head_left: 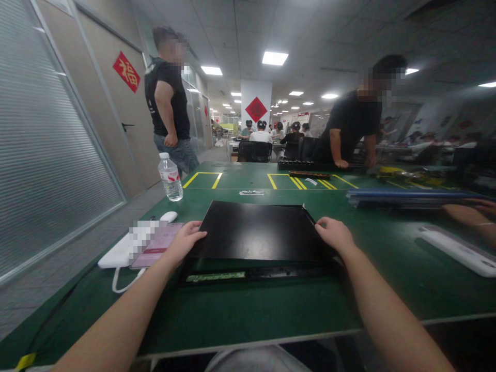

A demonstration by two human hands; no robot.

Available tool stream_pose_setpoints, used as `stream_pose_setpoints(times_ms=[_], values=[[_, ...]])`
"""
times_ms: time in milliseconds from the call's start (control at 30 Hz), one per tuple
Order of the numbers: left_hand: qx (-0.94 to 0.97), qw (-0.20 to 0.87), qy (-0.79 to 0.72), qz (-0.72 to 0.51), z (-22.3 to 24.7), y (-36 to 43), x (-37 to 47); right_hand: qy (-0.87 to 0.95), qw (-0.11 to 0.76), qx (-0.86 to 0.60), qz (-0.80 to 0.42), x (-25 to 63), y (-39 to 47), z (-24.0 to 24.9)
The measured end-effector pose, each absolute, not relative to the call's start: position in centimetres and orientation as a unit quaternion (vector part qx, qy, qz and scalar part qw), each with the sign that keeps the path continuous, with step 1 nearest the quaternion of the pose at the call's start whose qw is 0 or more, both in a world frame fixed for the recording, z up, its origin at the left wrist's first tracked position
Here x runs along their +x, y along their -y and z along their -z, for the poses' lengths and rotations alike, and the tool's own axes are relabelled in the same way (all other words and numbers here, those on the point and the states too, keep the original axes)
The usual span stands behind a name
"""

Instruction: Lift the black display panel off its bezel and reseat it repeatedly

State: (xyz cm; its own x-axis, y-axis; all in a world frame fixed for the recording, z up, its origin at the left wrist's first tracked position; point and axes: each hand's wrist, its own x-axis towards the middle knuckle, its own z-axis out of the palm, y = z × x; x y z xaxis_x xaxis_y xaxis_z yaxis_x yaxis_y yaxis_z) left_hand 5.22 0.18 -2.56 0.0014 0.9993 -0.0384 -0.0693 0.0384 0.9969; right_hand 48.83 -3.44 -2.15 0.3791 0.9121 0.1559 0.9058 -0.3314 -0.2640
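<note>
A flat black screen panel (pixel 258 230) with a glossy sheen is in front of me. My left hand (pixel 186 240) grips its left edge, thumb on top. On the opposite edge my right hand (pixel 334 235) is closed in the same way. The panel's near edge appears raised over a dark frame (pixel 287 272), most of which it hides. A narrow green circuit board (pixel 215 278) shows along the near side of that frame. Fingers beneath the panel are hidden.
On the green table (pixel 248 310), a water bottle (pixel 169 177), a white mouse (pixel 168 217) and a pink-screened phone (pixel 157 243) are at left. Blue strips (pixel 406 195), a white device (pixel 459 250) and another person's hand (pixel 470 214) are at right. Two people stand beyond.
</note>
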Motion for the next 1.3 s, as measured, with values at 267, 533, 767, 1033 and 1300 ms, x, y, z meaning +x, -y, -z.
stream_pose_setpoints(times_ms=[267,533,767,1033,1300], values=[[0.476,0.524,-0.495,-0.504,2.5,-0.2,5.2,0.534,0.175,-0.827,-0.019,49.1,3.2,2.4],[0.474,0.525,-0.496,-0.504,2.4,-0.1,5.3,0.505,0.218,-0.832,-0.069,49.4,3.2,2.4],[0.470,0.525,-0.500,-0.504,2.5,-0.2,5.3,0.529,0.158,-0.834,-0.005,48.1,3.6,1.9],[0.479,0.518,-0.509,-0.493,3.1,-0.7,5.1,0.555,0.112,-0.825,0.010,47.6,3.5,1.9],[0.476,0.513,-0.524,-0.486,2.7,-0.4,5.4,0.543,0.142,-0.828,0.011,48.2,3.5,2.2]])
